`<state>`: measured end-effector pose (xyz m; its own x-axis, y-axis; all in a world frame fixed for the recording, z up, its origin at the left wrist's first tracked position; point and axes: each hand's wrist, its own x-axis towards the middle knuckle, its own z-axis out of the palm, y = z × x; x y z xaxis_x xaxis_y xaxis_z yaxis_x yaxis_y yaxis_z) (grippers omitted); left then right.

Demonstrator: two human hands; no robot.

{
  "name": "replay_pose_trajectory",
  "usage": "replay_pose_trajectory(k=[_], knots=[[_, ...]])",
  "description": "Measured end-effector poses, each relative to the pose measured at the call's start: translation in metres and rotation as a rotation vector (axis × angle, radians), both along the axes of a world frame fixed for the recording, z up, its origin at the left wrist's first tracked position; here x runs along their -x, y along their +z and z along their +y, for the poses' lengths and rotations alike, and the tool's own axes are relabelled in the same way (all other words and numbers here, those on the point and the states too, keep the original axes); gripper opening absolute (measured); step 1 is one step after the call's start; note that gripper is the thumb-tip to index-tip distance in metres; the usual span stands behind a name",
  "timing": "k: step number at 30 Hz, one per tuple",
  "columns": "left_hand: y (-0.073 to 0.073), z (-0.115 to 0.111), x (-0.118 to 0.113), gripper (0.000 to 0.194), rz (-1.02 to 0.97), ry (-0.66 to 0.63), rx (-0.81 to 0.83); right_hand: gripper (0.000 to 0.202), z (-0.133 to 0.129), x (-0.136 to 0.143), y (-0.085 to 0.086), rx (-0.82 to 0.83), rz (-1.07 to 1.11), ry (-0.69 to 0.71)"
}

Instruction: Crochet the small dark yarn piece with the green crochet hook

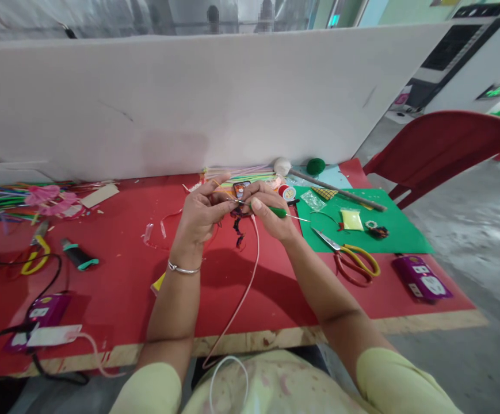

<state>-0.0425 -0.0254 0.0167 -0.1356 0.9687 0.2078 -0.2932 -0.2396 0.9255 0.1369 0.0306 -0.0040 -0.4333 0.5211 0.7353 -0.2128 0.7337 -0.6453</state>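
from where i stand, i see the person's two hands meeting above the red table (120, 230). the right hand (271, 214) is closed around the green handle of a thin tool (278, 212), whose bare metal end points out to about three o'clock. the left hand (201, 214) is narrow: thumb and finger are pinched together near the other metal end, on the nine o'clock side. what exactly is between them i cannot tell, it is too small.

the dark yarn (237, 226) is just below the fingers, at seven o'clock from where the hands meet; whether it hangs or lies on the table, i cannot say. the phone (240, 188) is near, at twelve o'clock, partly hidden by the hands. the green sheet (392, 233) is at three, with the yellow packet (351, 219) on it. the scissors (353, 263) are at four, well apart from both hands.

in my judgement, the step in hand is a fine work of the tool's tip at the pinched place. the next move calls, i think, for a steady left pinch and a small, careful turn of the right wrist.
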Motion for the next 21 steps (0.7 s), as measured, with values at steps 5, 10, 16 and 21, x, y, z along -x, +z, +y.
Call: replay_pose_trajectory(k=[5, 10, 16, 21], knots=[[-0.012, 0.010, -0.006, 0.075, 0.044, 0.157, -0.074, 0.037, -0.001, 0.006, -0.001, -0.024, 0.015, -0.132], [-0.020, 0.011, -0.028, 0.069, 0.090, 0.325, -0.157, 0.024, -0.005, 0.017, -0.015, -0.182, 0.075, -0.338], [-0.007, 0.002, -0.030, 0.060, -0.212, 0.103, -0.029, 0.031, -0.008, 0.021, -0.023, -0.169, 0.185, -0.328], [-0.001, 0.002, -0.004, 0.055, -0.219, -0.203, 0.121, 0.051, 0.000, 0.010, -0.013, 0.134, 0.111, 0.012]])
